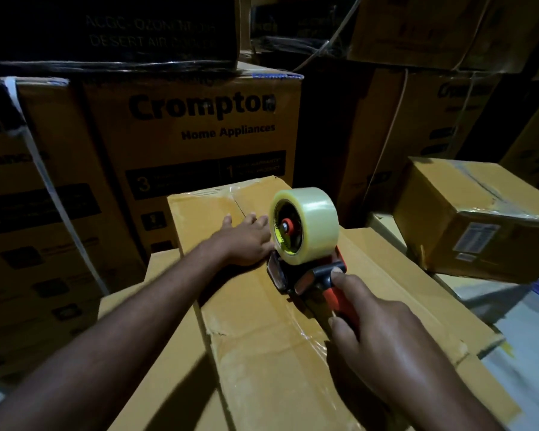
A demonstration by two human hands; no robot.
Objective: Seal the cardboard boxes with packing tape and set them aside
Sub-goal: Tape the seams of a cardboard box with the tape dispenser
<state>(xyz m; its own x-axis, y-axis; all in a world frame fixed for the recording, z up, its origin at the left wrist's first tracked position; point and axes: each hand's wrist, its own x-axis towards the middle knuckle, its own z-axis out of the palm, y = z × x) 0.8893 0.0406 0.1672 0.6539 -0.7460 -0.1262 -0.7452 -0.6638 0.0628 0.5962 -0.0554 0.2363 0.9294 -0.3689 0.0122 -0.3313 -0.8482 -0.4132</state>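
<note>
The work is in the middle of one box, as I judge it. The long cardboard box (262,353) lies in front of the person, on top of other flat cartons (165,275). A shiny strip of clear tape (305,340) covers the middle seam on the near half of this box. The tape dispenser (296,275) stands on the box top at about the middle of its length, with its clear tape roll (311,222) upright.

The right hand (383,331) holds the dispenser: its fingers are curled round the orange handle (343,303), and one digit is stretched forward onto the black part. The left hand (246,241) lies flat on the box top, just beyond the dispenser, with fingers straight and spread. It grips nothing and only presses the flap down.

On the far half of the box the seam (243,205) shows as an open line. There is some gloss at the far edge, but I cannot tell if it is tape. So this half seems not yet sealed, and the box is not yet set aside.

To the right of the long box a smaller cardboard box (448,231) sits tilted, with tape on its top; it is probably finished. Behind the long box stands a big Crompton carton (193,126).
</note>
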